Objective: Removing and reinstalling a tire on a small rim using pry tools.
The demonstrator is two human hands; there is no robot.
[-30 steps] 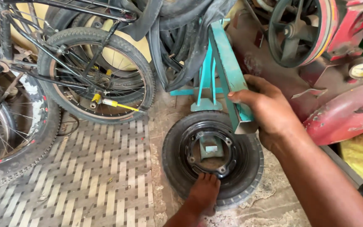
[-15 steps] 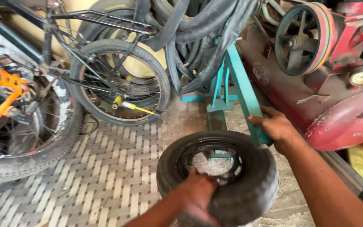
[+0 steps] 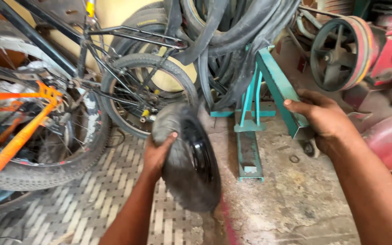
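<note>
My left hand (image 3: pixel 156 153) grips the tyre (image 3: pixel 188 159), upright on the floor (image 3: pixel 291 204). My right hand (image 3: pixel 324 119), fingers curled, clasps the teal lever (image 3: pixel 280 90).

The small wheel (image 3: pixel 188 159), which was lying flat on the ground a second ago, is now being held up on its edge, its black rim facing right. The left hand (image 3: pixel 157 152), earlier resting at the near edge of the tyre, is gripping the tread from the left side. The right hand (image 3: pixel 323 115) is sitting higher on the teal metal bar (image 3: pixel 280 93), which seems raised, though the camera's tilting makes that uncertain.
</note>
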